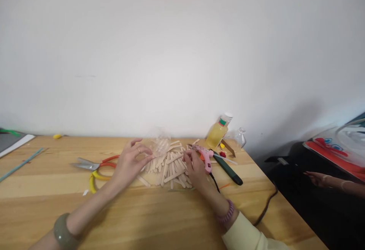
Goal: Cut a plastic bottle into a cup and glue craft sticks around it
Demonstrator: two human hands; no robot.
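My left hand [129, 162] is half open, my right hand [196, 168] curled, either's hold unclear; the sticks [174, 168] lie between them, and brushing the glue gun [209, 164], if hot, could burn me

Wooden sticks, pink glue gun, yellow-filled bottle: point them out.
Wooden sticks [171, 169]: head view, middle of the pile.
Pink glue gun [208, 155]: head view, its pink body.
Yellow-filled bottle [217, 134]: head view, its yellow side.

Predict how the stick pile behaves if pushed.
The sticks look thin and wooden, so each is probably light and fairly stiff. They lie loose and crossed over one another, so a push would likely spread them rather than shift them as one. Their flat faces suggest sliding more than rolling.
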